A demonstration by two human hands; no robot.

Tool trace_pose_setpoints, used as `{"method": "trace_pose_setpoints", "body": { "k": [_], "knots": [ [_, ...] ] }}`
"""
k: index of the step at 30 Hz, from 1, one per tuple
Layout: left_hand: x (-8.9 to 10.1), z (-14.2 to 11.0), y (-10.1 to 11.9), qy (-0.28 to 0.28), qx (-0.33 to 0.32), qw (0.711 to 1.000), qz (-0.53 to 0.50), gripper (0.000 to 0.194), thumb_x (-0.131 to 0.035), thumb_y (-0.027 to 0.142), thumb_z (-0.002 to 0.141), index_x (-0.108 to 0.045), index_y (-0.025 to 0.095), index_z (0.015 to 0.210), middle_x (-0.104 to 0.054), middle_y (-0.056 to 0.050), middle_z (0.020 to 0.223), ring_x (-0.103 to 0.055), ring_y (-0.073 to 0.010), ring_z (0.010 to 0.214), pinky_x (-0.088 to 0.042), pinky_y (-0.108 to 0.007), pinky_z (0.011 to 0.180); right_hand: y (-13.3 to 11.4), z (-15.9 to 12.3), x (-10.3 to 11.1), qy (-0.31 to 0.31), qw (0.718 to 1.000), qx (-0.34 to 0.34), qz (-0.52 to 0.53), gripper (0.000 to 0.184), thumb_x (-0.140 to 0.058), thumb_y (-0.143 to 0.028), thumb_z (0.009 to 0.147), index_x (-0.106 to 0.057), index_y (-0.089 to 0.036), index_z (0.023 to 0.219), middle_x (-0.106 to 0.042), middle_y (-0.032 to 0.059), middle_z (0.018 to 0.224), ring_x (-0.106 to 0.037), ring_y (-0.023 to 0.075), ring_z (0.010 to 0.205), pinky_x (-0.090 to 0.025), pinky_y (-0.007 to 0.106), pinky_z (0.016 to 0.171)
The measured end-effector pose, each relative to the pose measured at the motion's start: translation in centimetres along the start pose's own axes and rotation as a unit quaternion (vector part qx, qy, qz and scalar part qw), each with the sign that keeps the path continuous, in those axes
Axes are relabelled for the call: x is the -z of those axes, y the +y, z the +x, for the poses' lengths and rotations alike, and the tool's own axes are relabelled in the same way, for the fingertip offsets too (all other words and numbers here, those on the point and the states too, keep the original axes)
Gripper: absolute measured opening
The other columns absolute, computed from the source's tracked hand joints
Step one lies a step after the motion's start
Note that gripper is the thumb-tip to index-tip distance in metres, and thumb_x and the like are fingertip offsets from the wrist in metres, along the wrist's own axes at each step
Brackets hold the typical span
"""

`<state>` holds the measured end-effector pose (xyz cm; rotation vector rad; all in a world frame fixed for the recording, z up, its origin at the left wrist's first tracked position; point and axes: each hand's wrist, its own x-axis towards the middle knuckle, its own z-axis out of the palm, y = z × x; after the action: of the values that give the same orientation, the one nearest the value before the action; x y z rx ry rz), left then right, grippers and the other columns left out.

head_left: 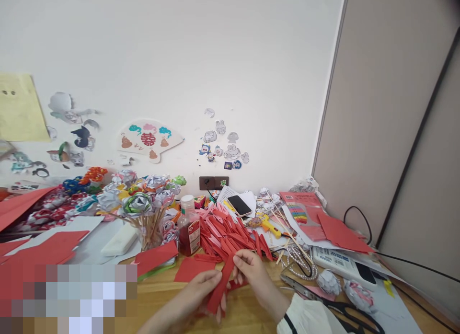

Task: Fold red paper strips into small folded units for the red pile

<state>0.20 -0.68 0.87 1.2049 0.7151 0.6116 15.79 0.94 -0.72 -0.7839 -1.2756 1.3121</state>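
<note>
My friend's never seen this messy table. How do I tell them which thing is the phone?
On the wooden table, find the big heap of red paper strips. At its back right edge, on white paper, lies the phone. It's flat with a smooth black face, unlike the bright yellow tool nearby.

pale wall (pixel 179 51) with cutouts, wooden table (pixel 151 300), 1 black socket panel (pixel 214 183)

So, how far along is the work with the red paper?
The pile of folded red strips looks done. The left hand and right hand hold one red paper strip. A flat red sheet near the pile looks unused; how many are left to fold, I cannot tell.
</note>
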Motion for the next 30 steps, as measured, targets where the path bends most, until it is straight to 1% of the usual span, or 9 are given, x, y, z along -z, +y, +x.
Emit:
{"method": "trace_pose_setpoints", "body": {
  "k": [4, 6, 10, 11, 15, 18, 21, 24, 30],
  "knots": [
    [0.8, 0.8, -0.7, -0.001, -0.024, 0.999, 0.049, 0.034, -0.054, 0.047, 0.067, -0.048, 0.014, 0.075, -0.058, 0.001, 0.052, -0.052, -0.0087, 0.036, -0.029, -0.016, 0.034, -0.3, -0.4, -0.4, -0.003, 1.000, -0.020, 0.017, 0.031, -0.055, -0.044, 0.069, -0.051, -0.013, 0.069, -0.051, -0.0023, 0.051, -0.044, 0.0060, 0.040, -0.031, 0.017, 0.040],
    [1.0, 1.1, -0.9, 0.017, -0.050, 0.997, 0.062, 0.034, -0.059, 0.045, 0.063, -0.049, 0.014, 0.073, -0.055, 0.003, 0.050, -0.048, -0.0065, 0.035, -0.029, -0.016, 0.034, -0.4, -0.6, -0.6, -0.014, 0.999, -0.029, 0.027, 0.031, -0.055, -0.043, 0.069, -0.052, -0.013, 0.070, -0.051, -0.0017, 0.054, -0.044, 0.0061, 0.042, -0.033, 0.017, 0.042],
    [0.8, 1.1, -0.7, 0.049, -0.116, 0.990, 0.065, 0.032, -0.067, 0.038, 0.058, -0.053, 0.013, 0.073, -0.061, -0.003, 0.069, -0.055, -0.0102, 0.058, -0.039, -0.018, 0.050, -0.4, -0.9, -0.8, -0.031, 0.998, -0.041, 0.043, 0.031, -0.056, -0.045, 0.069, -0.054, -0.013, 0.073, -0.051, -0.0013, 0.056, -0.045, 0.0072, 0.046, -0.037, 0.019, 0.047],
    [0.6, 1.1, -0.6, 0.052, -0.120, 0.989, 0.068, 0.030, -0.067, 0.036, 0.058, -0.053, 0.013, 0.072, -0.061, -0.003, 0.071, -0.055, -0.0101, 0.059, -0.039, -0.018, 0.051, -0.4, -0.9, -0.8, -0.034, 0.998, -0.043, 0.044, 0.032, -0.056, -0.045, 0.068, -0.055, -0.013, 0.074, -0.051, -0.0012, 0.056, -0.045, 0.0072, 0.045, -0.037, 0.020, 0.047],
    [0.5, 1.1, -0.8, 0.059, -0.093, 0.989, 0.100, 0.027, -0.061, 0.038, 0.063, -0.050, 0.016, 0.071, -0.054, 0.004, 0.056, -0.042, -0.0039, 0.035, -0.032, -0.016, 0.035, -0.4, -0.9, -0.8, -0.043, 0.997, -0.042, 0.042, 0.034, -0.057, -0.045, 0.067, -0.058, -0.013, 0.080, -0.054, 0.0000, 0.061, -0.045, 0.0069, 0.046, -0.037, 0.020, 0.047],
    [0.6, 1.2, -0.9, 0.083, -0.090, 0.983, 0.134, 0.028, -0.053, 0.044, 0.066, -0.047, 0.016, 0.069, -0.044, 0.008, 0.046, -0.035, -0.0042, 0.030, -0.029, -0.016, 0.032, -0.6, -0.8, -0.7, -0.037, 0.998, -0.038, 0.026, 0.034, -0.059, -0.044, 0.065, -0.059, -0.013, 0.079, -0.054, 0.0002, 0.061, -0.047, 0.0079, 0.048, -0.037, 0.019, 0.046],
    [0.7, 1.1, -0.5, 0.139, -0.110, 0.964, 0.200, 0.027, -0.051, 0.042, 0.068, -0.048, 0.016, 0.062, -0.045, 0.006, 0.047, -0.040, -0.0069, 0.039, -0.034, -0.019, 0.042, -0.6, -0.7, -0.6, -0.029, 0.999, -0.040, 0.000, 0.035, -0.060, -0.045, 0.064, -0.059, -0.013, 0.079, -0.054, -0.0005, 0.058, -0.046, 0.0075, 0.045, -0.037, 0.019, 0.044],
    [0.7, 0.8, 0.1, 0.171, -0.132, 0.937, 0.275, 0.024, -0.052, 0.036, 0.067, -0.054, 0.014, 0.060, -0.054, 0.001, 0.059, -0.048, -0.0136, 0.061, -0.038, -0.022, 0.060, -0.4, -0.5, -0.5, -0.025, 0.999, -0.039, -0.020, 0.034, -0.061, -0.043, 0.063, -0.059, -0.012, 0.077, -0.052, -0.0013, 0.057, -0.045, 0.0067, 0.045, -0.037, 0.018, 0.044],
    [0.7, 0.6, 0.4, 0.195, -0.111, 0.916, 0.332, 0.028, -0.047, 0.035, 0.070, -0.058, 0.011, 0.062, -0.058, -0.002, 0.061, -0.050, -0.0165, 0.062, -0.037, -0.023, 0.057, 0.2, -0.4, -0.5, -0.046, 0.997, -0.012, -0.057, 0.030, -0.062, -0.042, 0.062, -0.056, -0.012, 0.067, -0.049, -0.0027, 0.055, -0.044, 0.0072, 0.047, -0.035, 0.018, 0.043]
  ]
}}
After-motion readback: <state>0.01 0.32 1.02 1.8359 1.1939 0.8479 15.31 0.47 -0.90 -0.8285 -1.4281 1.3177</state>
